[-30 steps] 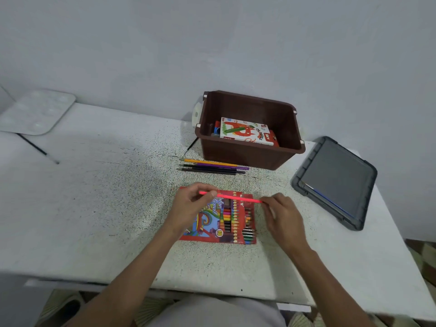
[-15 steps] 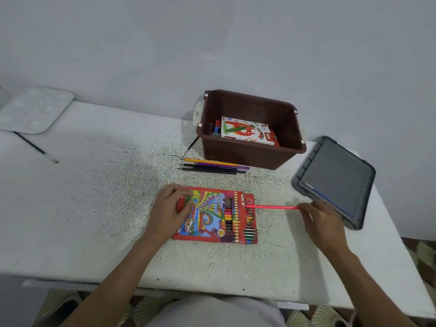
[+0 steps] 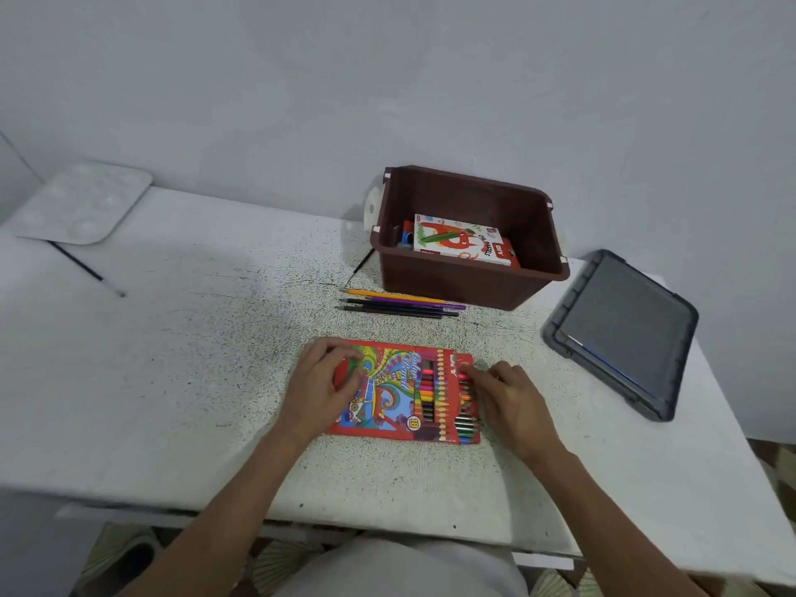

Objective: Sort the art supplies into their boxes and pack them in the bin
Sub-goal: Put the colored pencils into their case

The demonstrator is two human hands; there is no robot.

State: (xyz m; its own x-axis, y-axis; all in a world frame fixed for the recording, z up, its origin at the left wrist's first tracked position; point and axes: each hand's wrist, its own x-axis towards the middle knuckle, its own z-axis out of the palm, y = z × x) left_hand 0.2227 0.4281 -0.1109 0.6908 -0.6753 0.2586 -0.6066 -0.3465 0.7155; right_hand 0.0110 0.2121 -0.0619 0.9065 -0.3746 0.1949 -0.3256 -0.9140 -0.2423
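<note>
Red cardboard colour pencil box [image 3: 390, 394] needs the left hand [image 3: 321, 389] pressing it flat, fingers relaxed, while the right hand [image 3: 512, 400] uses its fingertips to push the pink pencil [image 3: 461, 376] in squarely.

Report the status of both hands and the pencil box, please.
Left hand flat on the pencil box. Right hand, fingers at its open end, grip unclear. Loose pencils wait by the bin; nothing blocks.

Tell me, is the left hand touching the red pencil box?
Touching. The head view shows the left hand with its fingers lying on top of the left end of the red pencil box, with no gap between them.
</note>
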